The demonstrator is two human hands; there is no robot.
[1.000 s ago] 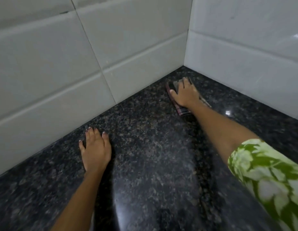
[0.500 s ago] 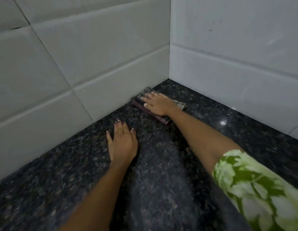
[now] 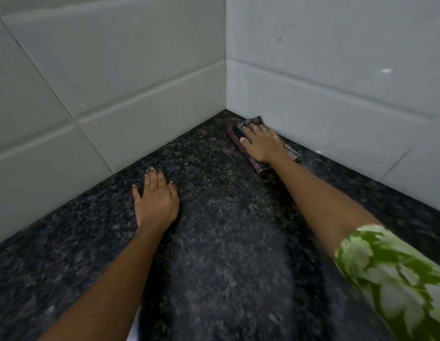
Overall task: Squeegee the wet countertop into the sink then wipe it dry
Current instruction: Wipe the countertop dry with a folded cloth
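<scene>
The dark speckled granite countertop (image 3: pixel 214 230) runs into a corner between two tiled walls. A folded, dark checked cloth (image 3: pixel 257 164) lies flat on it along the right wall, close to the corner. My right hand (image 3: pixel 262 143) presses down on the cloth with the fingers spread flat, covering most of it. My left hand (image 3: pixel 156 200) rests palm down on the bare stone to the left, fingers apart, holding nothing. Neither a squeegee nor a sink is in view.
White tiled walls stand on the left (image 3: pixel 103 94) and on the right (image 3: pixel 337 82), meeting at the corner behind the cloth. A green and white patterned sleeve (image 3: pixel 391 274) covers my right upper arm.
My right hand has slid the cloth from the left wall, past the corner, over to the right wall. My left hand has stayed flat on the counter.
</scene>
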